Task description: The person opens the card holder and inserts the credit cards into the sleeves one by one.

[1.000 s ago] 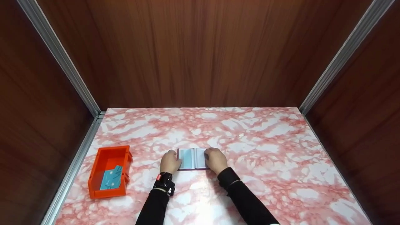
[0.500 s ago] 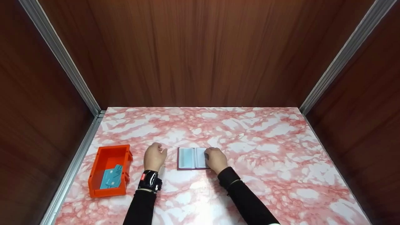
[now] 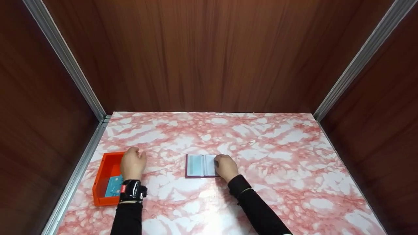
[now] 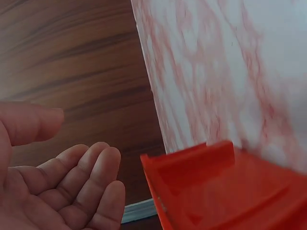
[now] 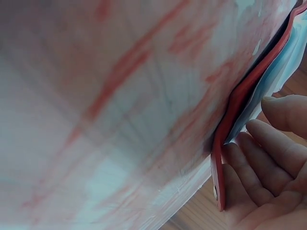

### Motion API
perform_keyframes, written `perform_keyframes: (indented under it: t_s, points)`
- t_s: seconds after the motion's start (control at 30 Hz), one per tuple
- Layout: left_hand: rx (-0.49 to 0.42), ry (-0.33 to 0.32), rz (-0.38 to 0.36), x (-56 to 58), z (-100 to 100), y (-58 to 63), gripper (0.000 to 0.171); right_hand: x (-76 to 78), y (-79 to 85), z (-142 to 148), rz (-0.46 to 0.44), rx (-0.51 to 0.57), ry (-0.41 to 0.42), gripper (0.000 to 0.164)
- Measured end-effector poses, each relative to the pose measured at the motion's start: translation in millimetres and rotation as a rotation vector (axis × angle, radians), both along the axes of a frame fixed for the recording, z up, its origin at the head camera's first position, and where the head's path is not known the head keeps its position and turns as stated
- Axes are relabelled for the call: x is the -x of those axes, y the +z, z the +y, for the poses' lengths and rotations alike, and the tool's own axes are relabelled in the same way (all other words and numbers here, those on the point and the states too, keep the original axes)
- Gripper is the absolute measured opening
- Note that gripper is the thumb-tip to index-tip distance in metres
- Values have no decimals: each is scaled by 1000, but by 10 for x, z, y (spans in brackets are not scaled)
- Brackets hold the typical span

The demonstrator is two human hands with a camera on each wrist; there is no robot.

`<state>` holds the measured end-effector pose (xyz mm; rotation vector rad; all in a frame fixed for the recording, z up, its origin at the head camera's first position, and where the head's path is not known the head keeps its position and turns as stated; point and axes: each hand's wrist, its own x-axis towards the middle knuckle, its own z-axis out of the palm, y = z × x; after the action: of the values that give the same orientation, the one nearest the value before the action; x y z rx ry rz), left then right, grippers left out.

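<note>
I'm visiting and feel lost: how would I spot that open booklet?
Start at the pink-and-white marbled table and look near its middle. The open booklet lies there, the right hand at its right edge. Its pale pages and dark red cover set it apart from the orange bin.

Cards [image 3: 113, 186] in bin [image 3: 106, 201]; card holder [image 3: 196, 165] right, on table [image 3: 277, 156].

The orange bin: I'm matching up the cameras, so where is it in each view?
Head: the orange bin is at lower left, partly hidden by the left hand.
Left wrist: lower right, cut off by the picture's edge.
Right wrist: not in it.
Shared landmark: the red-and-white tabletop, in all three.
</note>
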<state>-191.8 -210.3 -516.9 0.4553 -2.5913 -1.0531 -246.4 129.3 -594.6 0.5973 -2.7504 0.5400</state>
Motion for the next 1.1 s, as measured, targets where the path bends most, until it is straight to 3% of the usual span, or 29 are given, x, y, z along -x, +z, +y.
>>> perform_keyframes:
  t_s: [0.27,0.43,0.57,0.67,0.93,1.1]
  points:
    - [66,80,49,-108,-321,-14,29,-2,9,2,-2,-4,-13,8]
    - [75,124,-83,-149,-496,-77,34,-5,15,3,-7,4,-10,9]
    - [68,116,-222,-178,-585,-142,39,-7,14,0,-12,8,-13,9]
    - [68,115,-282,-194,-623,-193,38,-3,12,-5,-10,6,-17,9]
    - [56,162,-289,-206,-641,-348,32,2,17,-5,1,1,-13,7]
    - [70,137,-318,-194,-645,-415,31,7,-1,1,6,3,-6,9]
